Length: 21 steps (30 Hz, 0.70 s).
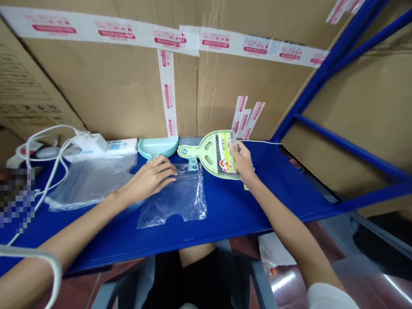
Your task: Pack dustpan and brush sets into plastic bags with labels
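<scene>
My right hand grips the wide end of a pale green dustpan. A dark-bristled brush lies inside it, partly under a yellow and white label. The dustpan's handle points left. My left hand lies palm down with its fingers stretched out, at the near edge of a stack of light blue dustpans. It covers the handle side of the stack, and whether it touches a handle is hidden. Below and right of it a clear plastic bag lies flat. A light blue handle end with a hole rests at the bag's top edge.
More clear bags lie piled at left, beside a white power strip with a plugged-in adapter and looping white cables. Taped cardboard stands behind the blue table. A blue metal frame rises at right.
</scene>
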Tool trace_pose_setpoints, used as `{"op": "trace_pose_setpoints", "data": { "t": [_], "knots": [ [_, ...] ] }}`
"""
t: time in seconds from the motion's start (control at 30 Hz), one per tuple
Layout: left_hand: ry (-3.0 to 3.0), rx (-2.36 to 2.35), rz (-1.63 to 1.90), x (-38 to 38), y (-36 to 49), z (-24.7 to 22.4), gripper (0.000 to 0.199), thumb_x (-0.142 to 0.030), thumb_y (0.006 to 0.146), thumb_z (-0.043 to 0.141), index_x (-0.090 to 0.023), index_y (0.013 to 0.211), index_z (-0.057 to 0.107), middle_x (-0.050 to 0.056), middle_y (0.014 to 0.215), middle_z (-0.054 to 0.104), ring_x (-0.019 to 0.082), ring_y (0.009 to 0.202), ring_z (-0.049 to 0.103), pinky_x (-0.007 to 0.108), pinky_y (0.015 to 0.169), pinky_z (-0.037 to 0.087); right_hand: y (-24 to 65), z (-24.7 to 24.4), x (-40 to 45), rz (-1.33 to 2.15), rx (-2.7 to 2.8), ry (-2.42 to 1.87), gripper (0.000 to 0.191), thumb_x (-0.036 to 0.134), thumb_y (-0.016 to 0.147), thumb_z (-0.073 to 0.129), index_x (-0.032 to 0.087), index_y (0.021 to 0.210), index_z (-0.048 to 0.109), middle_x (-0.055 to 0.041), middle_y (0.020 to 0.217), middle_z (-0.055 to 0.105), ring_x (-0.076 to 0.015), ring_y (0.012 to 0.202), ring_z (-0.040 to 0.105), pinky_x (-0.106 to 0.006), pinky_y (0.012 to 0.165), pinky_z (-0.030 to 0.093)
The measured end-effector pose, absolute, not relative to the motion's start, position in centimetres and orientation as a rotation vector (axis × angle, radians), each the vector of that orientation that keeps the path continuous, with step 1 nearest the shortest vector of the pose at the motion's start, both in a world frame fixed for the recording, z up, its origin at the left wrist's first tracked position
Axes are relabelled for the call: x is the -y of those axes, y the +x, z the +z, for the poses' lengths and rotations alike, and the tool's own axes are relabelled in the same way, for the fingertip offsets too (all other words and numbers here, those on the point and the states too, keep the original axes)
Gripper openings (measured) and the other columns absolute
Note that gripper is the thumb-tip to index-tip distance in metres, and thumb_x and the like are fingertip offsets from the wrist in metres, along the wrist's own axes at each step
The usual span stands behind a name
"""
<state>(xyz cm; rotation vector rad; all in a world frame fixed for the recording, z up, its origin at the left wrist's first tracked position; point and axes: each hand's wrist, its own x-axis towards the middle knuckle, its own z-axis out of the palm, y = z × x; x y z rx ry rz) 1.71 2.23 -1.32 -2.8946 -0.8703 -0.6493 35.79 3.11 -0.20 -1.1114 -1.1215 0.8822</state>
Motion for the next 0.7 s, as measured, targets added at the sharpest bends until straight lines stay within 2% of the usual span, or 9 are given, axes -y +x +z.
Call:
{"op": "trace_pose_setpoints", "data": {
  "t": [0.1,0.23,0.33,0.47,0.6,0.7],
  "knots": [
    [-2.882,0.956,-0.609,-1.8,1.6,-2.1,0.032,-0.04,0.108,0.053,-0.017,0.117,0.074,0.013,0.108,0.073,0.03,0.108,0.056,0.044,0.093,0.047,36.1,-0.1,-3.3,0.861,1.145,-1.144,0.055,0.068,0.075,0.081,0.026,0.108,0.065,-0.0045,0.097,0.08,-0.0275,0.092,0.078,-0.035,0.071,0.062],
    [-3.001,0.903,-0.615,-1.8,1.7,-2.2,0.03,-0.029,0.11,0.049,-0.019,0.097,0.074,0.009,0.091,0.07,0.027,0.098,0.054,0.039,0.088,0.043,36.9,0.5,-3.5,0.832,1.244,-1.179,0.051,0.062,0.077,0.083,0.025,0.109,0.067,-0.0031,0.09,0.08,-0.0259,0.079,0.077,-0.036,0.067,0.061],
    [-3.151,0.793,-0.728,-1.3,1.5,-1.4,0.03,-0.024,0.11,0.046,-0.02,0.095,0.071,0.007,0.093,0.069,0.023,0.096,0.057,0.037,0.087,0.042,37.2,1.2,-3.6,0.86,1.413,-1.195,0.049,0.056,0.079,0.084,0.024,0.112,0.071,-0.0024,0.088,0.08,-0.023,0.069,0.074,-0.034,0.062,0.059],
    [-3.234,0.701,-0.861,-0.5,1.3,-0.1,0.029,-0.025,0.112,0.045,-0.02,0.1,0.071,0.004,0.094,0.069,0.019,0.087,0.062,0.036,0.085,0.042,36.6,2.5,-3.9,0.97,1.607,-1.216,0.05,0.053,0.077,0.086,0.02,0.113,0.075,-0.0046,0.09,0.081,-0.0224,0.072,0.074,-0.03,0.06,0.057],
    [-3.157,0.671,-1.055,0.0,1.5,0.4,0.025,-0.029,0.11,0.051,-0.02,0.099,0.073,0.006,0.102,0.065,0.019,0.091,0.061,0.035,0.086,0.043,34.4,4.2,-4.6,1.184,1.743,-1.246,0.049,0.052,0.078,0.087,0.019,0.112,0.076,-0.0072,0.091,0.082,-0.0208,0.07,0.074,-0.027,0.055,0.054],
    [-3.154,0.642,-1.16,0.2,1.8,0.4,0.022,-0.028,0.108,0.055,-0.021,0.099,0.074,0.007,0.104,0.063,0.02,0.095,0.06,0.035,0.086,0.044,32.1,4.8,-5.0,1.217,1.753,-1.251,0.046,0.054,0.077,0.086,0.019,0.104,0.076,-0.0056,0.085,0.081,-0.0185,0.064,0.072,-0.024,0.051,0.051]
  ]
}}
